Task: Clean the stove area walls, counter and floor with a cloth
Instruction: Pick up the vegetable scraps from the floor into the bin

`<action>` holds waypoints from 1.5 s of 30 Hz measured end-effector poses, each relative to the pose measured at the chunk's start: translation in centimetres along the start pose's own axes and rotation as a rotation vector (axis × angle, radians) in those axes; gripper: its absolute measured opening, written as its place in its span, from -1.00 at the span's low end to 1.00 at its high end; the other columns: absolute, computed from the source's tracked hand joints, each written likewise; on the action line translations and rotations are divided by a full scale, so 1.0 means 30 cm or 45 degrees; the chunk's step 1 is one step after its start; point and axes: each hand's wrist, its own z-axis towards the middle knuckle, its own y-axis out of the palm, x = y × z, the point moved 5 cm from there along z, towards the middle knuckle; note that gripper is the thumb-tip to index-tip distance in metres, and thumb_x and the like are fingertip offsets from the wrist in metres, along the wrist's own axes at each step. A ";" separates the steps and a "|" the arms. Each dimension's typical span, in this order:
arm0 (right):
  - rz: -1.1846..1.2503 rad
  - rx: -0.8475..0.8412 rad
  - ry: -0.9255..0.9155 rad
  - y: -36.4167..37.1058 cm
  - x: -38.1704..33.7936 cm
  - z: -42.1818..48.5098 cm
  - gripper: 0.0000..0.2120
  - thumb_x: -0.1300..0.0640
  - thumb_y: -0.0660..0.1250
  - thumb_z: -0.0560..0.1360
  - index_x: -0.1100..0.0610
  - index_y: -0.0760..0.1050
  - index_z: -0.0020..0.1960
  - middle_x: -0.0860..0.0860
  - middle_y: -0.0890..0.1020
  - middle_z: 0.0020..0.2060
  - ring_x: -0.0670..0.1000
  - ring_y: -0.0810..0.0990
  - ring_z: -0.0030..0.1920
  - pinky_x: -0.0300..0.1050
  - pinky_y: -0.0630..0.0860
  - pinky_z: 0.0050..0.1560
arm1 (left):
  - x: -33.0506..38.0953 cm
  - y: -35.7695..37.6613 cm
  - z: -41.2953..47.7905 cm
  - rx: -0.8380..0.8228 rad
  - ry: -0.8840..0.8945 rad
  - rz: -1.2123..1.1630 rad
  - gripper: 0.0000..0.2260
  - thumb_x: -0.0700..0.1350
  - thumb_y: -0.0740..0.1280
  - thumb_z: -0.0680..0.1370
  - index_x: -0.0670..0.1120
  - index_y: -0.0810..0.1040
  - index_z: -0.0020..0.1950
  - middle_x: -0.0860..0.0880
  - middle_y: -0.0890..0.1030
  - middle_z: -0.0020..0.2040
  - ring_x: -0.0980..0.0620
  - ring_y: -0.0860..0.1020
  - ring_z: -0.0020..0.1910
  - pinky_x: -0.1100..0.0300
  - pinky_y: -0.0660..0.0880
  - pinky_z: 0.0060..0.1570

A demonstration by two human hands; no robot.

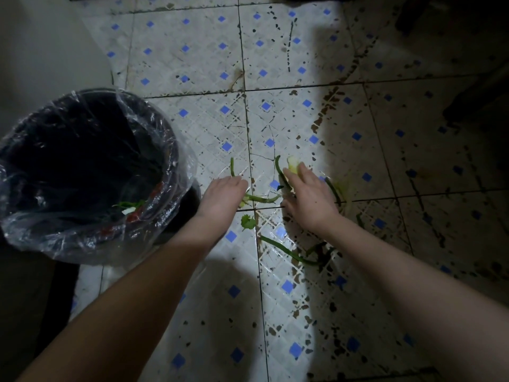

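On stained floor (192, 64), green scraps (280, 168) under flat, released right hand (309, 198); left hand (224, 193) beside, grip unclear.

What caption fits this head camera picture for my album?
On a stained floor, the left hand and right hand reach for green scraps beside a bin.

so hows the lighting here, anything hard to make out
Head view: a bright patch lights the middle of the tiled floor; its right side sinks into deep shadow; glare streaks the clear plastic bin liner; the left hand and right hand look slightly soft.
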 end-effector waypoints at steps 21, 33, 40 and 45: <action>0.066 0.083 -0.133 -0.011 -0.062 0.016 -0.82 0.36 0.21 0.49 0.20 0.52 0.02 0.10 0.54 0.01 0.11 0.45 0.05 0.05 0.48 0.01 | -0.026 -0.006 -0.009 0.032 -0.158 -0.299 -0.86 -0.40 0.20 0.55 -0.22 0.47 0.01 -0.21 0.49 0.14 -0.11 0.50 0.01 0.12 0.47 -0.02; 0.219 0.267 -0.059 -0.053 0.062 -0.051 -0.80 0.44 0.20 0.47 0.25 0.56 -0.05 0.10 0.59 -0.06 0.08 0.51 -0.02 -0.05 0.48 -0.04 | -0.027 -0.013 0.017 0.063 -0.283 -0.417 -0.87 -0.38 0.21 0.56 -0.25 0.52 0.02 -0.18 0.54 0.00 -0.13 0.53 -0.04 0.02 0.51 -0.01; 0.211 0.252 -0.057 -0.051 0.087 -0.081 -0.79 0.41 0.20 0.52 0.25 0.55 0.03 0.10 0.58 -0.02 0.06 0.52 0.00 -0.11 0.47 -0.02 | -0.019 0.000 -0.006 0.107 -0.234 -0.518 -0.91 -0.38 0.23 0.52 -0.25 0.49 -0.04 -0.19 0.52 -0.06 -0.13 0.48 -0.09 0.02 0.44 -0.09; 0.293 0.255 -0.063 -0.043 0.068 -0.109 -0.79 0.43 0.25 0.46 0.23 0.56 0.00 0.09 0.59 -0.04 0.07 0.51 0.00 -0.02 0.50 0.00 | 0.000 0.040 -0.079 0.108 -0.223 -0.714 -0.87 -0.37 0.22 0.50 -0.19 0.50 -0.05 -0.14 0.53 -0.10 -0.08 0.48 -0.15 0.07 0.41 -0.16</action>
